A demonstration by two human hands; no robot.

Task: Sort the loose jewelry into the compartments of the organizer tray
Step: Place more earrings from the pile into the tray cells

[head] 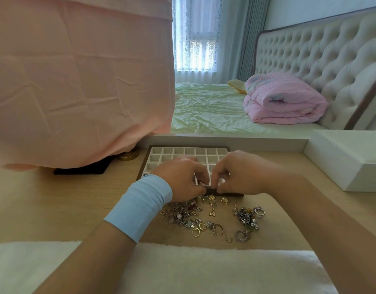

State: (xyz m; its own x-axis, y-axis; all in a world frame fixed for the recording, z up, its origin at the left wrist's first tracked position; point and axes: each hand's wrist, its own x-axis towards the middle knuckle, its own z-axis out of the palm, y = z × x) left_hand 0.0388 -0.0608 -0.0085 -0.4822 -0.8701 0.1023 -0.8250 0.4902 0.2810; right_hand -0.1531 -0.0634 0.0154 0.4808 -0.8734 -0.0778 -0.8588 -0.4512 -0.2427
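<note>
A white organizer tray (178,152) with a dark frame and many small square compartments lies on the wooden desk. Loose jewelry (206,217) is heaped on the desk just in front of it: gold rings, charms, earrings and a silver cluster to the right. My left hand (180,177), with a blue band on the wrist, and my right hand (240,172) meet over the tray's near edge. Their fingertips are curled and pinched together above a front compartment. What they pinch is too small to make out.
A pink cloth (76,81) drapes over something at the left, with a gold lid (128,155) and a dark flat object (81,169) under its hem. A white box (348,160) sits at the right. A white fluffy mat (182,270) covers the near desk edge. A bed lies beyond.
</note>
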